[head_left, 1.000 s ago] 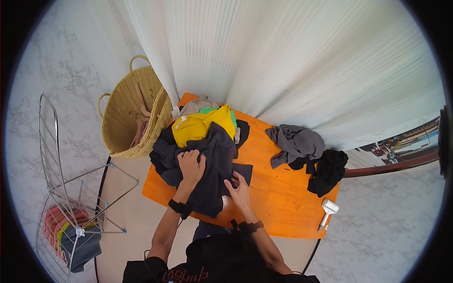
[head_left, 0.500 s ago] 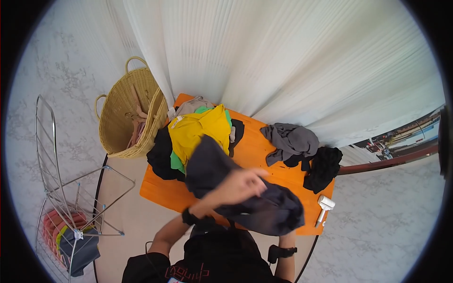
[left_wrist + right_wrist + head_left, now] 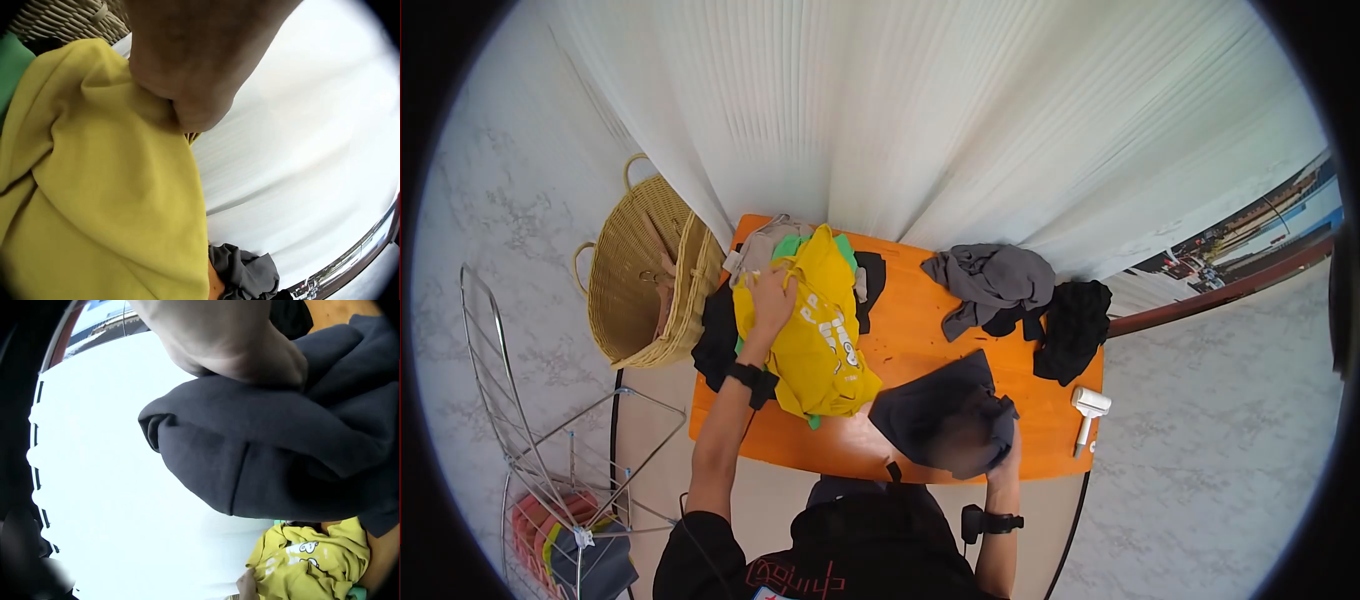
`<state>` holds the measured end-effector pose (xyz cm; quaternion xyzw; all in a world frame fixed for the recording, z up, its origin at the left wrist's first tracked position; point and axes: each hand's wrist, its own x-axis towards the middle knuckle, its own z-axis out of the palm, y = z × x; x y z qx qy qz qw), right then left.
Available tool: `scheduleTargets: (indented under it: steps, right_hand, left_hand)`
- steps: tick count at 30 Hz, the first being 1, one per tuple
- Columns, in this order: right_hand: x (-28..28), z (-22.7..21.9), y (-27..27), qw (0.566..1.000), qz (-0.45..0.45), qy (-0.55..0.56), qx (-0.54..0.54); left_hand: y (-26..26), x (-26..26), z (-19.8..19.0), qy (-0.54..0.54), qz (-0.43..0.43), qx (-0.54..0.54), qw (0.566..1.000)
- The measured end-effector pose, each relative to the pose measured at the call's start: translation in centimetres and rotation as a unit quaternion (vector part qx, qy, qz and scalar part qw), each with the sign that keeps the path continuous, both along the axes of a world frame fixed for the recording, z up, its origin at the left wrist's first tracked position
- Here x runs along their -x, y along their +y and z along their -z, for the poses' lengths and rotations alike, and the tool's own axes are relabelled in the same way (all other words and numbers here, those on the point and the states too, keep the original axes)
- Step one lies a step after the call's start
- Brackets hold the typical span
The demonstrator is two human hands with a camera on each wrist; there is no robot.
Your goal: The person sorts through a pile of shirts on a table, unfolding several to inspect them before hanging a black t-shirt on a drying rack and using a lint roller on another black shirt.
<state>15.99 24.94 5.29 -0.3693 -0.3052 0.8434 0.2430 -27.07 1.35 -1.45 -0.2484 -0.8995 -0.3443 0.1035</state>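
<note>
At the left of the table, my left hand grips the upper edge of a yellow shirt with white print. In the left wrist view, the curled fingers are at the yellow cloth. My right hand holds a bunched dark grey garment near the table's front right. Its fingers are mostly hidden behind the cloth, which hangs in folds below the hand in the right wrist view. Under and beside the yellow shirt lie a green garment, a light grey one and black cloth.
On the right of the orange table lie a grey garment, black clothing and a white handheld device. A wicker basket with hangers stands at the left, near a metal drying rack. White curtain borders the back.
The dark grey garment has gone from on top of the pile to the right, in my right hand. My left hand has left it and taken hold of the yellow shirt, whose print now shows.
</note>
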Motion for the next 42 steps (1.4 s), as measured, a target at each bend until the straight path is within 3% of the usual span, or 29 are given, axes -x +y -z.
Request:
scheduleTargets:
  steps: [2, 3, 4, 5, 6, 7, 8, 10, 12, 14, 16, 17, 18, 19, 20, 21, 23, 27, 29, 32, 33, 34, 35, 36, 37, 39, 40, 41, 42]
  right_hand:
    - [0.6, 0.4, -0.5, 0.998, 0.014, -0.038, 0.055]
    - [0.9, 0.7, -0.8, 0.998, 0.013, -0.037, 0.057]
    - [1.1, 1.0, -1.2, 0.995, 0.018, -0.069, 0.063]
    - [1.4, 1.2, -1.5, 0.992, 0.022, -0.101, 0.069]
    - [2.7, -1.2, -2.7, 0.996, 0.003, -0.049, 0.071]
    - [4.0, -3.9, -3.7, 0.997, -0.016, 0.003, 0.073]
    - [2.5, -1.4, -3.5, 0.993, 0.033, 0.054, 0.095]
    - [0.4, -0.3, -3.5, 0.995, 0.021, 0.037, 0.087]
    - [-1.3, 0.0, -3.6, 0.997, 0.015, 0.018, 0.076]
    - [-2.2, -0.2, -3.6, 0.998, 0.011, 0.009, 0.066]
    - [-2.6, -0.5, -3.6, 0.998, 0.007, 0.002, 0.055]
    - [-2.6, -0.8, -3.3, 0.999, 0.006, 0.002, 0.049]
    - [-2.7, -1.1, -2.9, 0.999, 0.011, 0.005, 0.042]
    - [-2.7, -1.5, -2.2, 0.999, 0.015, 0.007, 0.031]
    - [-2.9, -1.7, -1.7, 0.999, 0.02, 0.014, 0.02]
    - [-3.2, -2.1, -1.1, 0.999, 0.024, 0.021, 0.013]
    - [-3.5, -2.5, 0.1, 0.999, 0.029, 0.031, 0.005]
    - [-3.0, -2.5, -0.3, 0.997, 0.032, 0.062, -0.034]
    - [-3.4, -0.7, -0.1, 0.999, 0.042, 0.031, 0.006]
    - [-2.6, 0.4, -0.3, 0.997, 0.045, 0.032, 0.055]
    - [-2.1, 0.4, -0.6, 0.996, 0.046, 0.03, 0.068]
    - [-1.7, 0.5, -0.8, 0.996, 0.03, 0.028, 0.084]
    - [-0.8, 0.4, -1.0, 0.995, 0.031, 0.029, 0.086]
    - [0.0, -0.1, -1.4, 0.998, 0.007, 0.019, 0.066]
    - [0.8, -0.7, -1.9, 0.999, -0.019, 0.007, 0.046]
    - [3.1, -3.3, -3.5, 0.998, 0.045, -0.004, 0.048]
    - [1.7, -2.5, -3.5, 0.997, 0.033, 0.026, 0.068]
    - [-0.4, -1.1, -3.5, 0.994, 0.02, 0.057, 0.087]
    - [-2.2, -0.6, -3.6, 0.995, 0.021, 0.055, 0.077]
  left_hand:
    - [1.2, -3.1, -1.5, -0.121, 0.023, -0.095, 0.988]
    - [2.6, -7.4, -7.5, -0.215, 0.037, -0.193, 0.957]
    - [4.4, -11.0, -7.3, -0.2, 0.062, -0.272, 0.939]
    - [5.6, -15.4, -10.6, -0.438, 0.126, -0.36, 0.814]
    - [7.2, -20.1, -10.0, -0.356, 0.204, -0.319, 0.854]
    - [8.3, -24.1, -11.8, -0.373, 0.297, -0.282, 0.832]
    - [9.4, -27.0, -13.9, -0.533, 0.356, -0.28, 0.715]
    - [11.6, -31.6, -13.4, -0.516, 0.437, -0.24, 0.696]
    - [12.1, -31.8, -13.1, -0.511, 0.472, -0.213, 0.686]
    - [11.4, -29.5, -13.0, -0.521, 0.586, -0.259, 0.565]
    - [9.1, -21.9, -15.2, -0.56, 0.54, -0.171, 0.605]
    - [8.2, -19.0, -11.6, -0.577, 0.444, -0.262, 0.633]
    - [7.3, -15.3, -9.3, -0.521, 0.332, -0.37, 0.694]
    - [5.8, -10.7, -6.6, -0.306, 0.19, -0.23, 0.904]
    - [4.1, -6.8, -4.0, -0.272, 0.055, -0.178, 0.944]
    - [2.8, -4.1, -1.1, -0.068, -0.036, -0.093, 0.993]
    - [1.1, -1.3, 0.4, -0.004, -0.099, 0.114, 0.988]
    - [1.3, -0.5, 1.6, 0.028, -0.074, 0.16, 0.984]
    - [1.5, 0.3, 2.8, -0.064, -0.066, 0.193, 0.977]
    - [1.9, -1.4, 1.1, 0.027, -0.072, 0.075, 0.994]
    - [2.0, -2.6, -1.0, -0.126, -0.035, -0.018, 0.991]
    - [2.5, -4.4, -3.7, -0.276, 0.003, -0.109, 0.955]
    - [3.8, -8.2, -6.1, -0.286, -0.004, -0.209, 0.935]
    - [4.7, -11.5, -6.0, -0.238, 0.097, -0.239, 0.936]
    - [6.4, -16.3, -4.4, -0.359, 0.119, -0.263, 0.888]
    - [8.6, -24.2, -11.9, -0.53, 0.289, -0.254, 0.756]
    - [10.2, -27.3, -12.0, -0.505, 0.396, -0.242, 0.728]
    - [11.2, -30.1, -13.0, -0.526, 0.421, -0.239, 0.699]
    - [12.6, -33.7, -11.8, -0.451, 0.42, -0.275, 0.738]
